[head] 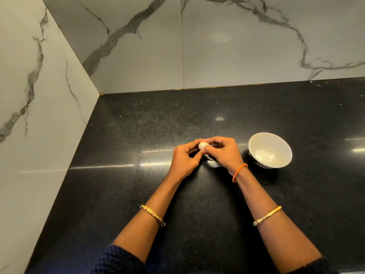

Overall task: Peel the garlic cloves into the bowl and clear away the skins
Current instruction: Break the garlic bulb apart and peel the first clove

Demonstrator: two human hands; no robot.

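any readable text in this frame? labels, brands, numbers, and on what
None. No readable text anywhere in the head view.
Bowl: dark patterned outside, no lettering.
Garlic held between left hand and right hand: unmarked.
Counter and marble wall: only veins and speckles.

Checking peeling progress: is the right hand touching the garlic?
Touching. The head view shows the right hand fingertips pinching the white garlic, with the left hand holding it too.

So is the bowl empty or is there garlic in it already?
Empty. The bowl stands upright on the counter and only its bare white inside shows. The one garlic in view is between both hands' fingers.
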